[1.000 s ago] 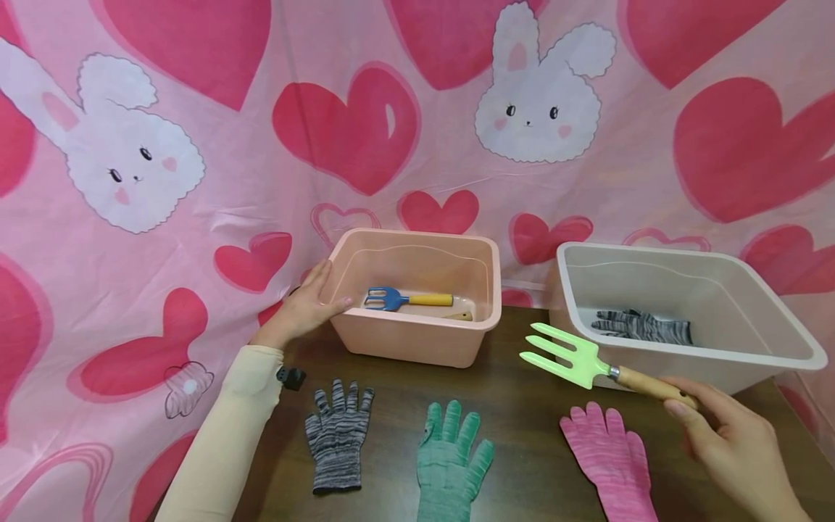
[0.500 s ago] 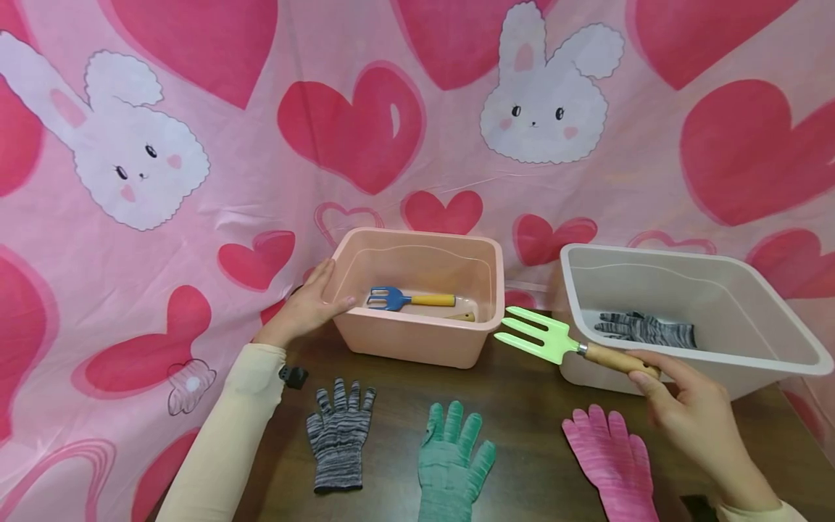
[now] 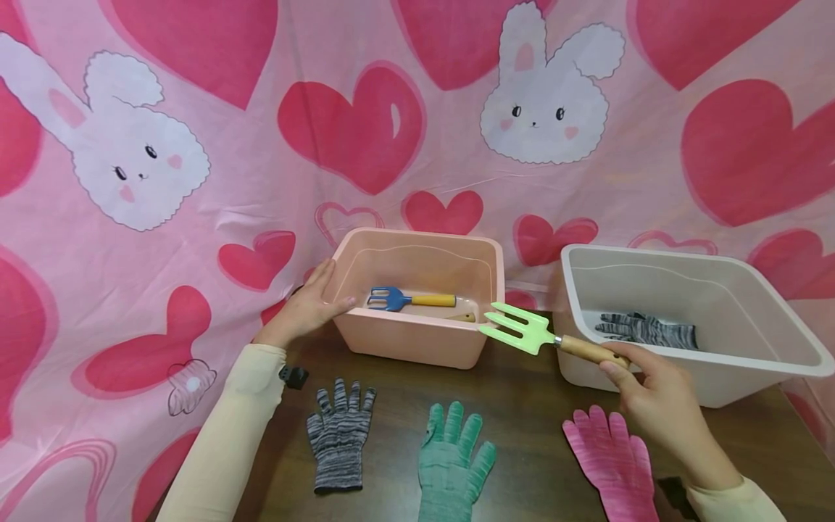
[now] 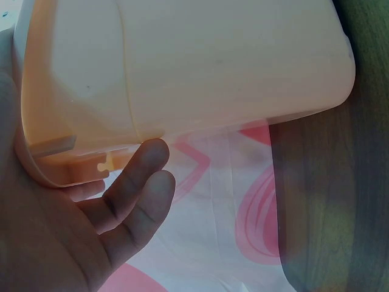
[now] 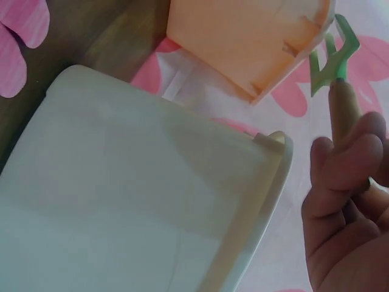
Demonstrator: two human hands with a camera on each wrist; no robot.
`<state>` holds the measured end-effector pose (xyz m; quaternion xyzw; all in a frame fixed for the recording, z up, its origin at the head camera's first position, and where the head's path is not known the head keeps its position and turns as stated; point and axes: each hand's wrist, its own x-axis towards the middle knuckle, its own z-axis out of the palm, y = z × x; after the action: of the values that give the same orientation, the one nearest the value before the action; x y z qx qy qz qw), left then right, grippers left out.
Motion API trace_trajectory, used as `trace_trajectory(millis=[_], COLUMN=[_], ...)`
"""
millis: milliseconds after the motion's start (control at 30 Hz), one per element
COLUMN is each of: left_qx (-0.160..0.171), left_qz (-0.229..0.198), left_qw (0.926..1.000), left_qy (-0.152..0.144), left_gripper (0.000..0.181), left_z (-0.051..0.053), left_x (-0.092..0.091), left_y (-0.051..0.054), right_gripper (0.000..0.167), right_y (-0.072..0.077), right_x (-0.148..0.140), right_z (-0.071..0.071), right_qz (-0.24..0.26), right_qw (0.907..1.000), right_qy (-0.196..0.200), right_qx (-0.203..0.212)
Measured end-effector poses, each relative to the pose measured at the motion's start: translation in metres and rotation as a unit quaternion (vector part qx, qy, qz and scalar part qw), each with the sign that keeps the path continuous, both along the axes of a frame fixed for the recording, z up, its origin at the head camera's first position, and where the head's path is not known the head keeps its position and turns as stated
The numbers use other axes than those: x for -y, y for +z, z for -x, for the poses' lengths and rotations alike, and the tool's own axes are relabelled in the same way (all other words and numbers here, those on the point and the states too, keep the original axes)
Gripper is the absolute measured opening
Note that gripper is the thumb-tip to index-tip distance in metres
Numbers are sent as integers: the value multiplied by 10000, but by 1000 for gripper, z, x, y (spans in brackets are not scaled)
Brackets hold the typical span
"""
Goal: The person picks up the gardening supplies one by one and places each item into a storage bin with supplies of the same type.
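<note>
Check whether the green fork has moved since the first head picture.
Yes, leftward: the green fork now visually overlaps the near right corner of the pink bin.

Fork handle (image 3: 587, 349) — matt wood, apparently

Head camera: above the near side of the peach tub (image 3: 404, 339), facing forward and down; widest coverage. Left wrist camera: close to the tub's near-left corner, facing its outer wall. Right wrist camera: to the tub's near right, facing the gray tub (image 3: 724, 380) closely. Head and right wrist views share both tubs and the garden fork (image 3: 533, 336).
</note>
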<state>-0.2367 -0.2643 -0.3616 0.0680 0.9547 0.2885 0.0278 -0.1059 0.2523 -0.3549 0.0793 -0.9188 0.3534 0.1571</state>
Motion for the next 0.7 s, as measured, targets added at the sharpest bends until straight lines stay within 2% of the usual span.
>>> trace_trajectory(millis=[300,567,700], left_qx=[6,35,23], left_qz=[-43,-69,-66], left_qw=[10000,10000,10000], left_qy=[-5,41,32], left_gripper=[112,113,113], left_z=[0,-1,0], left_x=[1,0,0], left_y=[-1,-1,-1], right_gripper=[35,40,39], right_y=[1,3,5], right_x=[14,27,34], right_z=[10,22,29], right_qz=[-201,-472,-630], right_qw=[9970,9936,9924], right_qy=[474,680,776], right_qx=[580,770,719])
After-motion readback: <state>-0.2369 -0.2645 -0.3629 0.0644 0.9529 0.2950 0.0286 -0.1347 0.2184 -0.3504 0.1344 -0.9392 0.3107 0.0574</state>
